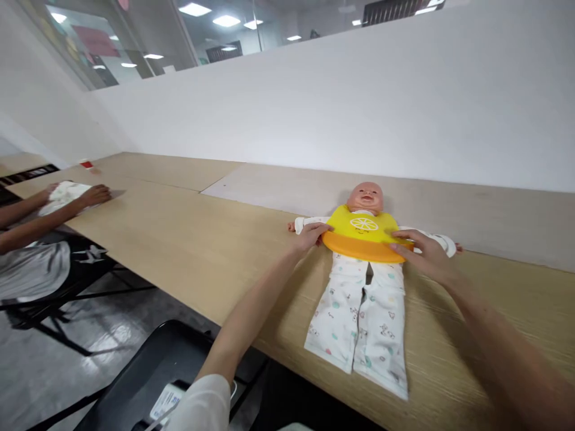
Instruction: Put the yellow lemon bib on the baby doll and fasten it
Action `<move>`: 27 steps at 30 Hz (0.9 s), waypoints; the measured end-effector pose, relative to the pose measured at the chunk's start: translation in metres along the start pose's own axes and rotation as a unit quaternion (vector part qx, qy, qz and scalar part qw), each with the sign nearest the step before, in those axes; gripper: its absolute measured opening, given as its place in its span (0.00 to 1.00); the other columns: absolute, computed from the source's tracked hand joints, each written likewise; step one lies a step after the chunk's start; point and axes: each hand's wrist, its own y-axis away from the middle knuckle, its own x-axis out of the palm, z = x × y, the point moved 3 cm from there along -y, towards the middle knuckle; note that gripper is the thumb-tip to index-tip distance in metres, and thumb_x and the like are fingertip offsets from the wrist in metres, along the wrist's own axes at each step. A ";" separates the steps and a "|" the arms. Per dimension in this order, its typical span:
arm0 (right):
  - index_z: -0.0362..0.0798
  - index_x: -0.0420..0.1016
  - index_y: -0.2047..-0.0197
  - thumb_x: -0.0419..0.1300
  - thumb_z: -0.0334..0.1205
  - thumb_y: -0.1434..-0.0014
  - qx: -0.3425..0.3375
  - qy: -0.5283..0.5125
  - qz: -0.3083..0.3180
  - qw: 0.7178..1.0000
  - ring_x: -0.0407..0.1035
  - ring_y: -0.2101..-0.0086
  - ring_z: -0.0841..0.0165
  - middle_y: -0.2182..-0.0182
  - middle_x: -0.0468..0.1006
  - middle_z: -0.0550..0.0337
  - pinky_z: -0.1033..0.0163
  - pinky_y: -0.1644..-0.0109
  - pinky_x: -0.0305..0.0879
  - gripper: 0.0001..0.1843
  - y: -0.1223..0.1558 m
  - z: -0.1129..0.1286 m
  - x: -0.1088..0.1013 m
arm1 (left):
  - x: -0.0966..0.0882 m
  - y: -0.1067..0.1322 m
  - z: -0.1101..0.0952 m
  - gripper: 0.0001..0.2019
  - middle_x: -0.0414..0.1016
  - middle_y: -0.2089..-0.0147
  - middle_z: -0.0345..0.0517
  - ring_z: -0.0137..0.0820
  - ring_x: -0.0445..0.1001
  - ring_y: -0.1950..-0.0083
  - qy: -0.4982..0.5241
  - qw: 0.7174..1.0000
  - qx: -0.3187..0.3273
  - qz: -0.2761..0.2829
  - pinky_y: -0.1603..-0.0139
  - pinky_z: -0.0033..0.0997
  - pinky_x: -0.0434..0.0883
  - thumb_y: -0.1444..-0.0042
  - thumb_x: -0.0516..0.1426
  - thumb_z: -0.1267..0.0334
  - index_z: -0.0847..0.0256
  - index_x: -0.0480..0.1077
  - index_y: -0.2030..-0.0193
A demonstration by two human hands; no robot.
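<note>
Left hand (311, 235), right hand (424, 254) pinch bib (365, 238) sides; doll (366, 197) lies beneath grip; best smooth evenly, both edges level.

A loose, plain white sleeve (202, 402) covers my upper left arm and ends near the elbow. Below it my left forearm (258, 302) is bare, as are my right forearm (498, 335), left hand (311, 234) and right hand (424, 254).
</note>
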 end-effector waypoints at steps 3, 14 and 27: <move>0.50 0.77 0.56 0.61 0.63 0.52 0.028 -0.013 -0.030 0.999 0.73 0.56 0.59 0.56 0.78 0.52 0.51 0.47 0.69 0.28 0.003 0.003 0.000 | 0.003 0.010 0.002 0.10 0.65 0.74 0.40 0.23 0.62 0.75 0.018 1.000 0.000 -0.007 0.75 0.26 0.57 0.50 0.61 0.56 0.62 0.74 0.70; 0.50 0.74 0.60 0.58 0.61 0.49 0.037 -0.018 -0.128 0.991 0.73 0.64 0.64 0.54 0.76 0.53 0.57 0.61 0.71 0.23 0.037 0.001 -0.024 | 0.000 0.036 0.019 0.13 0.68 0.76 0.40 0.25 0.63 0.79 -0.066 0.996 0.006 -0.055 0.76 0.28 0.58 0.38 0.51 0.53 0.59 0.70 0.59; 0.45 0.61 0.76 0.51 0.53 0.34 -0.100 0.115 0.072 0.986 0.54 0.80 0.77 0.82 0.60 0.64 0.68 0.73 0.53 0.24 0.089 0.008 0.014 | 0.005 0.127 -0.007 0.26 0.66 0.76 0.43 0.32 0.63 0.72 -0.452 0.861 0.085 0.217 0.71 0.32 0.55 0.41 0.51 0.38 0.57 0.66 0.77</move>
